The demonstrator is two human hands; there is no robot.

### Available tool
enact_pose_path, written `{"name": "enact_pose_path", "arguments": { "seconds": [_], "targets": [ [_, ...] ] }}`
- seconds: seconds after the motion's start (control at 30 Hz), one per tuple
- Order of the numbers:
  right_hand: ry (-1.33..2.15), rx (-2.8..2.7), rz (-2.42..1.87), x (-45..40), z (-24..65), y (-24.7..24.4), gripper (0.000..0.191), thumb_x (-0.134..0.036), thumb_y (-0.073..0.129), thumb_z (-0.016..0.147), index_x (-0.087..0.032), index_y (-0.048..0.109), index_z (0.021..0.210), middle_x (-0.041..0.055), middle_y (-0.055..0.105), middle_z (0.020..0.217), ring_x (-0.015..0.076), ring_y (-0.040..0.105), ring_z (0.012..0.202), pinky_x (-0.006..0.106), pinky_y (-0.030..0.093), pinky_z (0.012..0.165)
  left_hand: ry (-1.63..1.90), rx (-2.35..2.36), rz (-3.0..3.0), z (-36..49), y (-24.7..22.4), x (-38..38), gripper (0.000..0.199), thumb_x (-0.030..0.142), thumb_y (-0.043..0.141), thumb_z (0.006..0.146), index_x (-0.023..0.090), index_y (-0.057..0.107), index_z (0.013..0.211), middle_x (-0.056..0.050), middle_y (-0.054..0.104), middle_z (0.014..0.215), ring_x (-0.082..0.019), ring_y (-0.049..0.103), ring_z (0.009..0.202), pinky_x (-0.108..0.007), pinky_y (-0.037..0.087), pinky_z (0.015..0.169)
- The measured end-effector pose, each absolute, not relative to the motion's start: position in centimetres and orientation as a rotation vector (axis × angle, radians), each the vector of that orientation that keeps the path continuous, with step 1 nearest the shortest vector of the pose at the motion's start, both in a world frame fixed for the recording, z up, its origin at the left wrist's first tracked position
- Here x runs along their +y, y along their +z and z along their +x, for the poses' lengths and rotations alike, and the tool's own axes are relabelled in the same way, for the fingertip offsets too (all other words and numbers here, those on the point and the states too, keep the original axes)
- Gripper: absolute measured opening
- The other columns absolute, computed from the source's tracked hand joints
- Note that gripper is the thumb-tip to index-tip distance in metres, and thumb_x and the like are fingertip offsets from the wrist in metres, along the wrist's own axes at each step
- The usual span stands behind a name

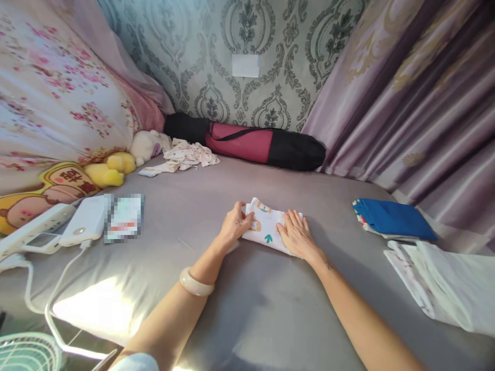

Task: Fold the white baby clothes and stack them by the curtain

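A folded white cloth (268, 224) with orange and green prints lies on the grey sheet (270, 299) in the middle of the view. At its left edge, my left hand (234, 222) has thumb and fingers closed on the fabric; a pale bangle is on that forearm. My right hand (297, 234) rests flat on the cloth's right part, palm down with its fingers apart. The layers under my right palm are hidden.
A crumpled patterned cloth (185, 156) lies behind, near a long black and red bag (247, 143). To the right are folded blue fabric (394, 219) and white fabric (452, 283). Plush toys (106, 169), a white power bank (87, 220) and cables are left.
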State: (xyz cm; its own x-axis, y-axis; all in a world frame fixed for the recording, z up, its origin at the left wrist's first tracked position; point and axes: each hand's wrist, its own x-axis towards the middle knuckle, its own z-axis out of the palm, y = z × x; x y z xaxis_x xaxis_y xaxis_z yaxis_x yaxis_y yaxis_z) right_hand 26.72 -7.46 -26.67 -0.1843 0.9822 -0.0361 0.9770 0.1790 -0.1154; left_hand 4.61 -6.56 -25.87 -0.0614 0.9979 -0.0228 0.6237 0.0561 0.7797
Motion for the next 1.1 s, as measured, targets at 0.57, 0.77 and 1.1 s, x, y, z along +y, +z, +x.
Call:
{"name": "enact_pose_path", "arguments": {
  "seconds": [0.57, 0.77, 1.1],
  "targets": [
    [0.204, -2.398, -1.603, -7.5, 17.0, -24.2, 0.061, -0.037, 0.016, 0.099, -0.005, 0.024, 0.150, 0.0140, 0.017, 0.158, 0.0251, 0.009, 0.147, 0.046, 0.007, 0.118, 0.782, 1.527, 1.240, 3.1, -25.8, -6.0, 0.025, 0.023, 0.050, 0.086, 0.011, 0.054, 0.107, 0.001, 0.059, 0.062, -0.010, 0.054, 0.046, -0.021, 0.045, 0.046],
    [0.248, -2.473, -1.631, -7.0, 15.7, -26.6, 0.066, -0.042, 0.023, 0.097, -0.001, 0.026, 0.149, 0.0164, 0.017, 0.157, 0.0271, 0.010, 0.147, 0.045, 0.009, 0.118, 0.849, 1.744, 1.216, 1.8, -26.4, -5.0, 0.025, 0.027, 0.046, 0.088, 0.013, 0.057, 0.105, -0.004, 0.066, 0.072, -0.011, 0.059, 0.050, -0.021, 0.044, 0.048],
    [0.421, -2.502, -1.539, -7.3, 16.4, -25.4, 0.065, -0.041, 0.019, 0.099, 0.000, 0.028, 0.148, 0.0178, 0.016, 0.157, 0.0285, 0.010, 0.146, 0.046, 0.010, 0.118, 0.948, 1.880, 1.284, 0.6, -27.6, -4.2, 0.026, 0.031, 0.049, 0.085, 0.015, 0.061, 0.102, -0.006, 0.068, 0.074, -0.017, 0.065, 0.067, -0.025, 0.045, 0.060]
  ]
}}
